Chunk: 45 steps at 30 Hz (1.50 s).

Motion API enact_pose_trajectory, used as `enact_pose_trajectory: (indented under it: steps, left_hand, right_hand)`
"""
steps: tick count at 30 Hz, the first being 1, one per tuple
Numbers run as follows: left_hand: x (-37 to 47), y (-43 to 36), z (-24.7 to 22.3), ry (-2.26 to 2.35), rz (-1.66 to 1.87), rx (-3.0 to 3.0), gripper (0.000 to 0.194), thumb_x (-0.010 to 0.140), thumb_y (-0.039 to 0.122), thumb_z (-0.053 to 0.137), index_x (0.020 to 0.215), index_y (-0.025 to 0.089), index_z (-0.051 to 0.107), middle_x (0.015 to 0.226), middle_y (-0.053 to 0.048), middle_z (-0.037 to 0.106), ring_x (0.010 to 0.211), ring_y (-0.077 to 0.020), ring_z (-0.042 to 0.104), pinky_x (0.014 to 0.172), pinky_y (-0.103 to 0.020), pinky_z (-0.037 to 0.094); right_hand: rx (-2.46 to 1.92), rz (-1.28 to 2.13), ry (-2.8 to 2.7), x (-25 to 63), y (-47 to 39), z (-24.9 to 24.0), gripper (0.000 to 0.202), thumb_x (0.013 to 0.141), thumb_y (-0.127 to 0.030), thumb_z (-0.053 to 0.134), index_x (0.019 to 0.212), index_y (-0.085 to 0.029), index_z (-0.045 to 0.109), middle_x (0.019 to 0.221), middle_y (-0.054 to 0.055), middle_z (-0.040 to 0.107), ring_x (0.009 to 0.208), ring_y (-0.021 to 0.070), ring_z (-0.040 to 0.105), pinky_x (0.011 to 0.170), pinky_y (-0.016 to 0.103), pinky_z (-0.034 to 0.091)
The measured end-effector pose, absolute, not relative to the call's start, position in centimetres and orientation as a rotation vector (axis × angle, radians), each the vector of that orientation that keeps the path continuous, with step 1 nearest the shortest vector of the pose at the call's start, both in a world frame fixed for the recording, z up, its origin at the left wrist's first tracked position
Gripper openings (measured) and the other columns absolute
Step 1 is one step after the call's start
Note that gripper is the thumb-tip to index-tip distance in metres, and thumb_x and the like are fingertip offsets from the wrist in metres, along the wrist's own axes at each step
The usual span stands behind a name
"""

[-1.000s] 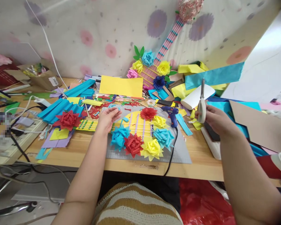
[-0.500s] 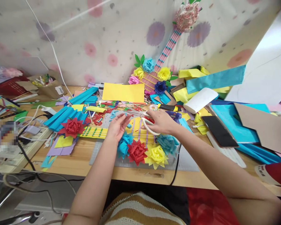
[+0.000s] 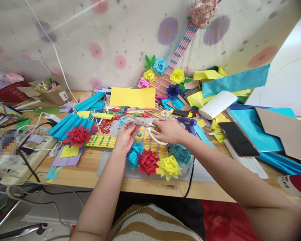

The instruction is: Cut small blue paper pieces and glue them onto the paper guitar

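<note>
My right hand (image 3: 167,130) is closed round the white handles of a pair of scissors (image 3: 142,123), whose blades point left. Close to the blade tips, my left hand (image 3: 127,137) pinches its thumb and fingers together; whatever is between them is too small to make out. Below both hands lies a yellow paper guitar (image 3: 102,141) with green marks along its neck. Paper flowers sit along its body: a blue one (image 3: 134,154), a red one (image 3: 147,162), a yellow one (image 3: 169,166) and a teal one (image 3: 180,154). Another red flower (image 3: 79,136) rests by the neck's end.
A pink flowered guitar (image 3: 177,58) leans on the patterned curtain behind. Paper scraps and sticks litter the table. At right are a glue gun (image 3: 188,122), a phone (image 3: 238,139) and a red-and-white cup (image 3: 294,185); a power strip (image 3: 27,160) with cables stands at left.
The scissor blades have come closer together and reach nearer my left fingers. A small red piece seen by those fingers earlier is no longer distinct. The view has shifted slightly.
</note>
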<state>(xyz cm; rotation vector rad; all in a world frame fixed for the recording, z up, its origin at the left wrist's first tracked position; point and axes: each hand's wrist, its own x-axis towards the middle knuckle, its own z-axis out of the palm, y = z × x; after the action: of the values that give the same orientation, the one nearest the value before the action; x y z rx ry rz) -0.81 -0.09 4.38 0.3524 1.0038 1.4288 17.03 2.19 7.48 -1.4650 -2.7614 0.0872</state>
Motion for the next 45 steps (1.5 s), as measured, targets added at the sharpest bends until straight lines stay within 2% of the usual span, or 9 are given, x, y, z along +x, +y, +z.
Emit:
enact_pose_trajectory:
  steps: [6, 13, 21, 27, 30, 37, 40, 45]
  left_hand:
    - [-1.1, -0.2, 4.4, 1.039, 1.414, 0.388, 0.017, 0.074, 0.003, 0.064, 0.080, 0.016, 0.055, 0.081, 0.001, 0.069, 0.077, -0.0088, 0.069, 0.071, -0.017, 0.054]
    - [-1.1, -0.3, 4.6, 1.016, 1.411, 0.347, 0.016, 0.079, -0.001, 0.056, 0.081, 0.015, 0.055, 0.078, 0.000, 0.069, 0.075, -0.0080, 0.069, 0.065, -0.014, 0.054]
    - [-1.1, -0.3, 4.6, 1.050, 1.400, 0.371, 0.018, 0.074, 0.003, 0.065, 0.081, 0.016, 0.055, 0.081, 0.000, 0.069, 0.079, -0.0097, 0.069, 0.068, -0.015, 0.054]
    - [-1.1, -0.2, 4.9, 1.048, 1.402, 0.330, 0.016, 0.080, 0.000, 0.056, 0.081, 0.016, 0.055, 0.078, 0.000, 0.070, 0.077, -0.0096, 0.070, 0.065, -0.015, 0.054]
    - [-1.1, -0.2, 5.0, 1.032, 1.408, 0.327, 0.017, 0.082, -0.001, 0.051, 0.082, 0.015, 0.055, 0.079, -0.001, 0.070, 0.076, -0.0097, 0.070, 0.064, -0.015, 0.054]
    - [-1.5, -0.4, 4.8, 1.032, 1.412, 0.392, 0.014, 0.080, 0.002, 0.056, 0.080, 0.015, 0.054, 0.081, -0.003, 0.070, 0.089, -0.0139, 0.070, 0.066, -0.016, 0.054]
    - [-1.7, -0.5, 4.8, 1.042, 1.417, 0.423, 0.014, 0.079, 0.002, 0.057, 0.082, 0.015, 0.053, 0.080, -0.002, 0.070, 0.088, -0.0148, 0.070, 0.066, -0.017, 0.054]
    - [-2.2, -0.5, 4.5, 1.063, 1.450, 0.488, 0.015, 0.078, 0.003, 0.056, 0.082, 0.017, 0.052, 0.075, 0.000, 0.069, 0.083, -0.0144, 0.070, 0.064, -0.018, 0.054]
  right_hand:
    - [-1.462, 0.053, -2.769, 16.8, 2.0, 7.7, 0.056, 0.082, -0.068, 0.035, 0.099, -0.018, 0.054, 0.086, 0.010, 0.071, 0.078, 0.0261, 0.066, 0.056, 0.028, 0.028]
    - [-1.456, 0.047, -2.784, 16.8, 1.9, 7.9, 0.059, 0.082, -0.069, 0.032, 0.099, -0.018, 0.055, 0.086, 0.010, 0.071, 0.078, 0.0261, 0.066, 0.055, 0.029, 0.024]
    - [-1.448, 0.047, -2.797, 16.9, 2.0, 7.6, 0.059, 0.083, -0.068, 0.031, 0.100, -0.018, 0.055, 0.085, 0.010, 0.071, 0.077, 0.0258, 0.066, 0.054, 0.029, 0.024]
    - [-1.471, 0.004, -2.821, 16.8, 2.0, 7.6, 0.053, 0.086, -0.061, 0.034, 0.105, -0.016, 0.055, 0.090, 0.012, 0.071, 0.080, 0.0259, 0.065, 0.055, 0.029, 0.025]
    - [-1.478, 0.023, -2.815, 16.8, 2.0, 7.6, 0.055, 0.086, -0.063, 0.034, 0.106, -0.016, 0.054, 0.090, 0.012, 0.071, 0.080, 0.0263, 0.065, 0.055, 0.029, 0.026]
    - [-1.603, 0.181, -2.624, 17.1, 3.4, 7.5, 0.053, 0.084, -0.065, 0.034, 0.104, -0.020, 0.055, 0.093, 0.010, 0.070, 0.079, 0.0243, 0.064, 0.058, 0.028, 0.032]
    - [-1.735, 0.156, -2.528, 17.4, 4.8, 8.0, 0.049, 0.083, -0.062, 0.039, 0.101, -0.021, 0.058, 0.094, 0.010, 0.070, 0.080, 0.0241, 0.062, 0.059, 0.028, 0.034]
    - [-1.824, 0.146, -2.330, 18.3, 6.3, 11.1, 0.044, 0.080, -0.060, 0.044, 0.091, -0.020, 0.061, 0.085, 0.008, 0.067, 0.070, 0.0199, 0.056, 0.057, 0.027, 0.032]
